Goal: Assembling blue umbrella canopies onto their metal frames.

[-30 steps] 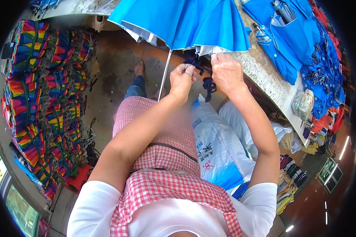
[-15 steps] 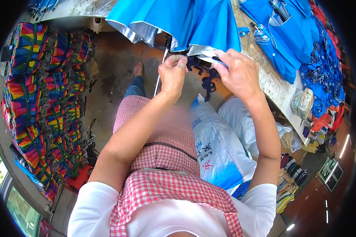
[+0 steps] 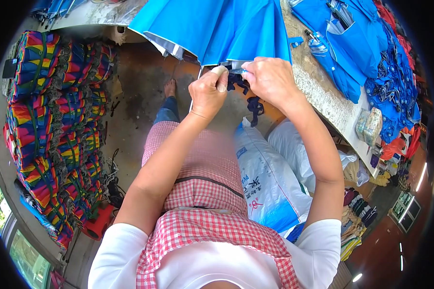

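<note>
A blue umbrella (image 3: 217, 29) with a silvery lining hangs half-open in front of me, its hem level with my hands. My left hand (image 3: 208, 91) is closed in a pinch right at the hem, and whatever lies between thumb and forefinger is too small to make out. Beside it, my right hand (image 3: 271, 82) is closed on a small pointed tool (image 3: 237, 71), grey at the tip; the fingers cover most of it. Below the hem, a thin metal shaft (image 3: 194, 98) runs down behind my left wrist. Dark cords (image 3: 254, 110) dangle under my right hand.
On the right, a worktable (image 3: 323, 98) carries more blue umbrellas (image 3: 332, 53) and a heap of blue cloth (image 3: 395, 91). White sacks (image 3: 270, 173) stand beneath it. Bundled rainbow-coloured umbrellas (image 3: 36, 91) are stacked at the left. My bare foot (image 3: 170, 88) rests on the floor.
My right hand has shifted left, bringing the tool's tip close to my left fingers. The umbrella's hem has turned and now shows less of its silvery lining.
</note>
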{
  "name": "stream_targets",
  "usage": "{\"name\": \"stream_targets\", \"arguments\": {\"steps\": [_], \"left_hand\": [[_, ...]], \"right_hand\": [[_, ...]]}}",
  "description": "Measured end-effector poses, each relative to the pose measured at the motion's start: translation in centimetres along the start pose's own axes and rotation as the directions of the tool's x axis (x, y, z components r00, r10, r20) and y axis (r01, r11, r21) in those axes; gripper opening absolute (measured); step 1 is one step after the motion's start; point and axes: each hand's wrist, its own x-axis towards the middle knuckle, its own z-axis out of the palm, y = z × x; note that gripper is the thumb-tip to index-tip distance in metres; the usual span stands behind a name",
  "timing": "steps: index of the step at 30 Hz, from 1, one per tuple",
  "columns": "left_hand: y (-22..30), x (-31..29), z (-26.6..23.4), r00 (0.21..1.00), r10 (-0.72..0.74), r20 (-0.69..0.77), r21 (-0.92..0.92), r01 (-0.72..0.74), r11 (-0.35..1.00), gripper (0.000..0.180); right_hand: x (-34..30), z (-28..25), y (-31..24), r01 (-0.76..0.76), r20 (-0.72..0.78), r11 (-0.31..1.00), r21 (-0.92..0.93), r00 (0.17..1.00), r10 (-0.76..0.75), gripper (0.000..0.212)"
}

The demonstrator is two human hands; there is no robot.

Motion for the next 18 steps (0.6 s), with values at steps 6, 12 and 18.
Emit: {"name": "stream_targets", "arguments": {"steps": [6, 12, 18], "left_hand": [[-4.0, -0.9, -6.4, 0.937, -0.349, 0.021, -0.214, 0.345, 0.914, 0.013], [0.5, -1.4, -9.5, 0.394, -0.563, 0.726, -0.412, 0.905, 0.102, 0.024], [3.7, 0.3, -12.5, 0.883, -0.442, 0.158, -0.425, 0.465, 0.777, 0.025]], "right_hand": [[-6.4, -0.5, -2.1, -0.165, -0.093, 0.796, 0.582, 0.959, 0.267, 0.038], [-20.2, 11.4, -11.0, -0.431, 0.374, 0.083, 0.899, 0.851, 0.37, 0.061], [-24.9, 17.2, -11.0, -0.455, 0.297, 0.18, 0.872, 0.785, 0.543, 0.021]]}}
